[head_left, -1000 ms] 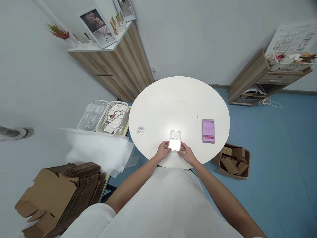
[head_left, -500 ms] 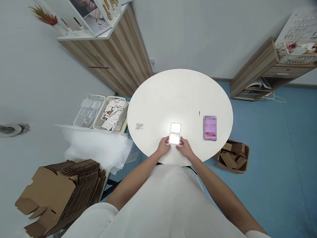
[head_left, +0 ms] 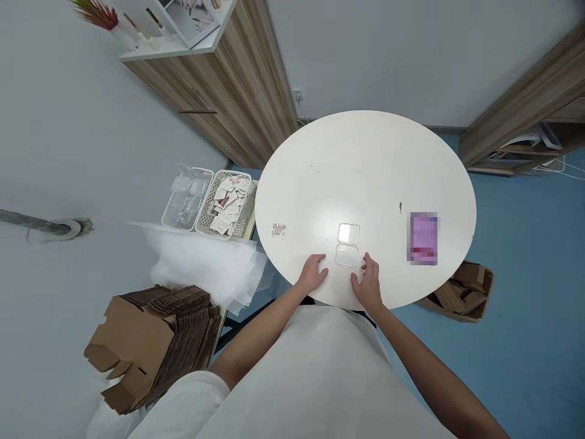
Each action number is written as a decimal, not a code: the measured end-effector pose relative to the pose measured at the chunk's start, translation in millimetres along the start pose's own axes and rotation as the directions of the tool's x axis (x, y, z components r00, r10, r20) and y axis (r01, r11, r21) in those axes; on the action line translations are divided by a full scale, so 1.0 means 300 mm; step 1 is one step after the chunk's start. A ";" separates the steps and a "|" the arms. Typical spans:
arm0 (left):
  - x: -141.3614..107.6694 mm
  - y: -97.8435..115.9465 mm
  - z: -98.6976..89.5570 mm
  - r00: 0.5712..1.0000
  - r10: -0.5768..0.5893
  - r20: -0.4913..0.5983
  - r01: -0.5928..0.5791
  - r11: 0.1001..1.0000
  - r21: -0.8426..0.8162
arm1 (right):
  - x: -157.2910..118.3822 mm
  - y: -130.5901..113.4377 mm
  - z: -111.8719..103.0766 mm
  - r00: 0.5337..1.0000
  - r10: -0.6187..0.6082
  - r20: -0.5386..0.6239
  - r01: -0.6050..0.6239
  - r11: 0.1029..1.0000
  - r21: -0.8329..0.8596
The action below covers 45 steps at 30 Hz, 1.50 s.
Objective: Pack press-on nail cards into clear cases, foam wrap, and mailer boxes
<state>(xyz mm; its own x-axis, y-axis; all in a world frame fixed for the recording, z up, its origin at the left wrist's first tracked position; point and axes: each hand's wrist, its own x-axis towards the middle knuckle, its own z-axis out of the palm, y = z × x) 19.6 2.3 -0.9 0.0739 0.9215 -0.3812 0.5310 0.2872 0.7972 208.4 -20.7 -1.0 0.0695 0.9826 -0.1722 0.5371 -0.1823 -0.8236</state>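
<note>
A clear plastic case (head_left: 347, 255) lies on the white oval table (head_left: 338, 164), its lid folded back away from me. My left hand (head_left: 313, 273) rests a little to the left of the case, thumb and fingers apart, holding nothing. Close to the case's right side is my right hand (head_left: 368, 284), with its fingers spread and nothing in them. Neither hand touches the case. Farther left on the table sits a small clear sheet of shiny pieces (head_left: 278, 230), too small to make out. A blurred purple packet (head_left: 423, 239) lies at the right.
Left of the table stand a basket of printed cards (head_left: 227, 204) and a clear tray of plastic packaging (head_left: 186, 200). White sheets (head_left: 205, 262) and stacked flat cardboard boxes (head_left: 150, 341) lie nearer. A carton of cardboard pieces (head_left: 464, 292) is on the floor at right.
Both hands have let go of the case and moved apart, one to each side. The case stays open on the table. The camera view has shifted, so everything sits differently in frame.
</note>
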 end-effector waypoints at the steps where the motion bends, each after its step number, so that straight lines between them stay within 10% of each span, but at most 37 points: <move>1: -0.002 -0.013 -0.034 1.000 0.017 -0.008 -0.016 1.000 0.027 | 0.001 -0.026 0.017 0.999 -0.054 -0.004 0.054 0.998 -0.019; 11: 0.082 -0.185 -0.472 0.969 0.119 -0.214 -0.053 0.955 0.291 | 0.155 -0.296 0.302 0.959 -0.112 0.261 0.166 0.966 -0.197; 17: 0.194 -0.255 -0.626 0.992 0.079 -0.098 -0.033 0.914 0.405 | 0.253 -0.388 0.465 0.954 -0.037 0.296 0.142 0.929 -0.342; 32: 0.309 -0.223 -0.638 0.992 0.030 0.121 -0.083 0.882 0.464 | 0.364 -0.449 0.617 0.970 0.081 0.229 0.046 0.865 -0.499; 45: 0.266 -0.249 -0.624 0.989 0.130 0.065 -0.144 0.934 0.328 | 0.319 -0.437 0.625 0.983 0.008 0.182 0.054 0.941 -0.334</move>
<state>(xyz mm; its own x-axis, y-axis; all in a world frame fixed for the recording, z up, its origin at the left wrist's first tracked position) -172.0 103.1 -3.1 0.1969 0.9322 -0.3036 0.7620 0.0493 0.6457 -13.0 90.6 -10.7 -0.0799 0.9583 -0.2744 0.7900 -0.1070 -0.6036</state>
